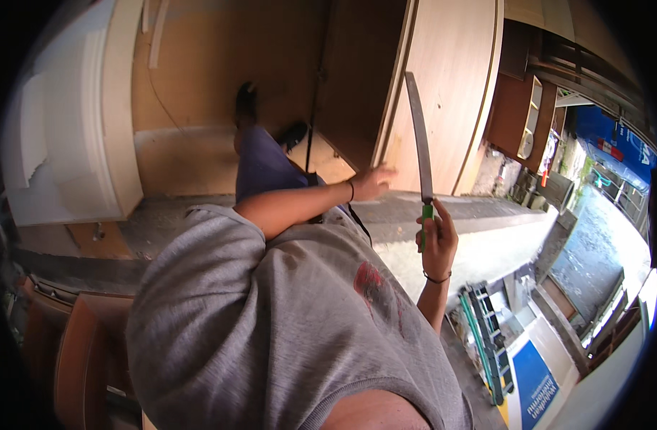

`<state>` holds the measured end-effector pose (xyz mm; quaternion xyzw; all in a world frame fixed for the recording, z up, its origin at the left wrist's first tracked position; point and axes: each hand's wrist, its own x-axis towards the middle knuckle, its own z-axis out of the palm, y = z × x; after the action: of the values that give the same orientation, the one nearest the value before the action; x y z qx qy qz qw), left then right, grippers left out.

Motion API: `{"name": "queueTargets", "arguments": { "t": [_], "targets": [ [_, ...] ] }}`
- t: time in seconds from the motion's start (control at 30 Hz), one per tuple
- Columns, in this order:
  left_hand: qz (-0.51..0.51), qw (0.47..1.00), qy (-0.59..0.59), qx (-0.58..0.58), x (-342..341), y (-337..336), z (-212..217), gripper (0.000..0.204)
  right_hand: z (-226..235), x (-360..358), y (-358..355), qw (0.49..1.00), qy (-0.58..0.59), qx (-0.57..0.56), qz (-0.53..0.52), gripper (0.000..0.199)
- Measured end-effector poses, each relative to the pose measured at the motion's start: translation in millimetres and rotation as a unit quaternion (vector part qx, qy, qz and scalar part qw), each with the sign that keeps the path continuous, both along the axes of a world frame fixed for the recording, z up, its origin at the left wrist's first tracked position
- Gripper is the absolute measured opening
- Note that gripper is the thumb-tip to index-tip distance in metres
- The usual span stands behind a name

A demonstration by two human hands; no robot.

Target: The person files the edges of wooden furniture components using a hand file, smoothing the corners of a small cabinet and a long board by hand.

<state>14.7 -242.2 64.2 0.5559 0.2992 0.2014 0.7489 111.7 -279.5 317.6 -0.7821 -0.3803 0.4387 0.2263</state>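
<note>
A long flat file (418, 132) with a dark grey blade points away from me, its tip over a pale wood-grain panel (454, 86). My right hand (439, 236) is wrapped round the file's green handle (426, 223). At the near edge of the panel is my left hand (373, 183), its fingers stretched out and loosely apart, with nothing held in them. Whether its fingertips touch the panel I cannot tell. A cord band circles each wrist.
White-faced furniture (70, 122) stands on the left, beside a brown board (221, 57). Brown cabinet parts (92, 351) lie at the lower left. On the right are a brown shelf unit (515, 118), a blue banner (615, 143) and a stack of dark and green racks (486, 344).
</note>
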Motion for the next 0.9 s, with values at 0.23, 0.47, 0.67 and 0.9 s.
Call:
{"name": "queueTargets", "arguments": {
  "t": [0.23,0.47,0.67,0.9],
  "targets": [
    [-0.017,0.969,0.24,0.056,-164,24,10,0.045,-14,-18,-2,0.972,0.191,0.132,-0.032,0.066],
    [0.166,0.882,0.441,0.023,-347,-25,-23,0.042,-64,-67,54,0.976,0.169,0.115,0.078,0.011],
    [0.013,0.839,0.544,-0.017,-432,-167,-91,0.034,-72,-127,98,0.98,0.17,0.06,0.08,0.021],
    [0.155,0.817,0.459,-0.313,-437,-151,-81,0.036,-106,-153,180,0.956,0.07,0.208,0.195,0.02]
  ]
}}
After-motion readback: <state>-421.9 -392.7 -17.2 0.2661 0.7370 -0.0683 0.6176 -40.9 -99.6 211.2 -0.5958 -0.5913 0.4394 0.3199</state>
